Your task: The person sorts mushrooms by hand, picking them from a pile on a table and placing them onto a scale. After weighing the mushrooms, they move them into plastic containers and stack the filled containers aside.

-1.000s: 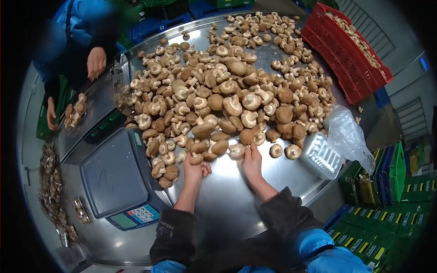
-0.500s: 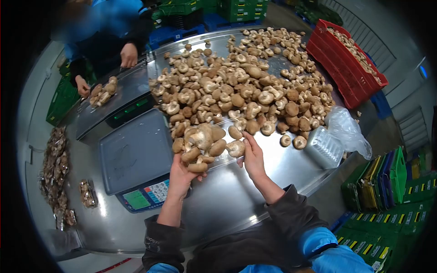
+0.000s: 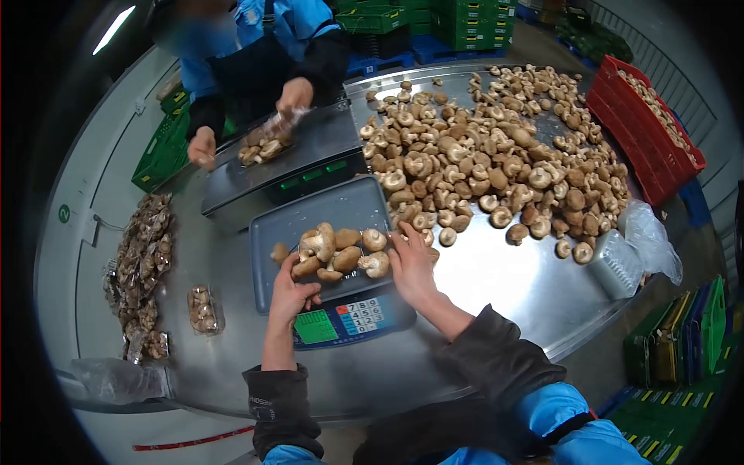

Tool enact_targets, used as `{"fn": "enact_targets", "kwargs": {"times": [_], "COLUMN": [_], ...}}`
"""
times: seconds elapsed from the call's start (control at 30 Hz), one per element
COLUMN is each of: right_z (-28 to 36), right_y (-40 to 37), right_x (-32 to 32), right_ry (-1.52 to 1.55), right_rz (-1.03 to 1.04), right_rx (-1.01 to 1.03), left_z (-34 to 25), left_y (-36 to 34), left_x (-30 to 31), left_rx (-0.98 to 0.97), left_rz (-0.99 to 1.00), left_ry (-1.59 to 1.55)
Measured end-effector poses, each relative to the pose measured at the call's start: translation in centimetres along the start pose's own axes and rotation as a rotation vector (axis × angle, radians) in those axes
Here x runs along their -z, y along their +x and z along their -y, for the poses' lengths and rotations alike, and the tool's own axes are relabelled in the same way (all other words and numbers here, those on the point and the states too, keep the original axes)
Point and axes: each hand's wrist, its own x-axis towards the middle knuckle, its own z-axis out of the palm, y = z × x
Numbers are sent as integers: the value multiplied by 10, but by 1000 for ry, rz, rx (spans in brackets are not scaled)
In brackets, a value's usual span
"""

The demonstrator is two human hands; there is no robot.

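Observation:
A clear plastic tray of shiitake mushrooms [image 3: 341,253] is over the grey platform of a weighing scale [image 3: 266,292]. My left hand [image 3: 291,293] grips the tray's left end, thumb toward the mushrooms. At the opposite end my right hand [image 3: 415,270] has its fingers around the tray's edge, partly hidden behind it. Below the platform, the scale's green display [image 3: 314,326] is lit beside its keypad. Close beyond my right hand begins a big heap of loose shiitake mushrooms [image 3: 480,163] on the metal table [image 3: 496,267].
A co-worker's hands [image 3: 294,99] handle another mushroom pack [image 3: 262,147] at a metal machine across the table. Wrapped packs [image 3: 143,263] line the left side, with one pack [image 3: 203,311] nearer. At right are stacked empty trays [image 3: 618,263], a plastic bag [image 3: 653,242] and a red crate [image 3: 639,132].
Both hands have carried the mushroom tray leftward from the table's open metal onto the scale platform. My view has shifted left. The co-worker's hands have moved over their pack.

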Motion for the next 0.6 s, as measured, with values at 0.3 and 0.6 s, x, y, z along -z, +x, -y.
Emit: {"fn": "enact_targets", "kwargs": {"times": [0.3, 0.6], "right_z": [-19, -14], "right_y": [-26, -50], "right_x": [3, 24], "right_ry": [276, 251], "right_rz": [-16, -30], "right_rx": [-147, -28], "left_z": [-4, 45], "left_y": [-8, 22], "left_x": [49, 70], "left_rx": [-401, -702], "left_rz": [-351, -342], "left_ry": [676, 910]}}
